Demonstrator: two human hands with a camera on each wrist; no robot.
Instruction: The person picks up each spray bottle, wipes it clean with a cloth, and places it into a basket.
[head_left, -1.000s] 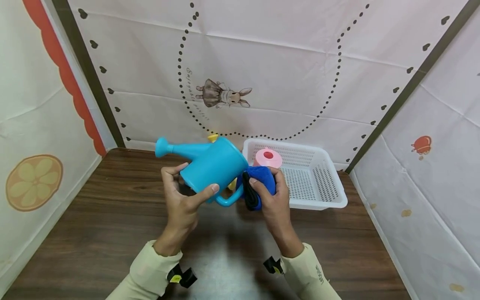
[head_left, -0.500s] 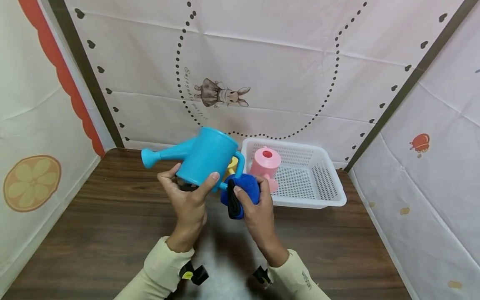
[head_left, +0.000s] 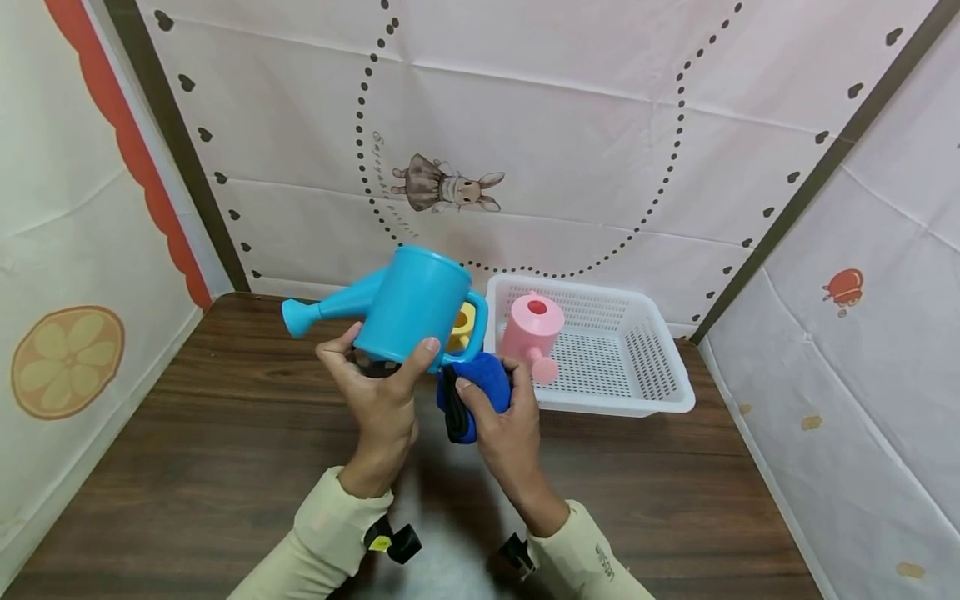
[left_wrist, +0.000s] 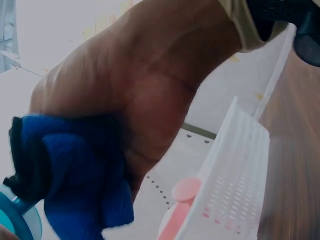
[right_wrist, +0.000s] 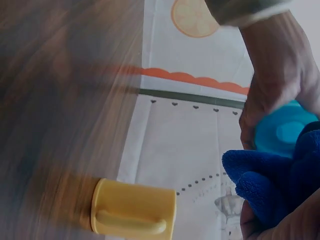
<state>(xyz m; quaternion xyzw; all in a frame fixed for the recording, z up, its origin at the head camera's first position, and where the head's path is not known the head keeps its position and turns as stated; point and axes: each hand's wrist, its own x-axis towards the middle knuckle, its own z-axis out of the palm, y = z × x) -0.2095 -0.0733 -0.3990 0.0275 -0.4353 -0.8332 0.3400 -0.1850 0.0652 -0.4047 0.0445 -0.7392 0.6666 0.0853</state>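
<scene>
My left hand (head_left: 382,408) grips a light blue watering can (head_left: 416,304) from below, fingers and thumb around its lower body. The can is tilted and raised over the table, its spout to the left and its handle to the right. In my right hand (head_left: 513,429) is a folded blue cloth (head_left: 486,383) with a black strip, pinched under the thumb. The cloth is right at the can's base, below the handle. In the left wrist view, the right hand and the bunched cloth (left_wrist: 85,175) fill much of the picture. The can's bottom (right_wrist: 287,132) shows in the right wrist view.
A white perforated basket (head_left: 678,375) stands at the back right, with a pink watering can (head_left: 528,329) in its left end. Behind the blue can, partly hidden, is a yellow vessel with a handle (right_wrist: 135,207) on the wooden table (head_left: 187,467). Printed cloth walls enclose the table.
The blue can has moved left and turned more upright. My right hand with the cloth has moved left and slightly down, from beside the handle to the can's base, uncovering the pink can.
</scene>
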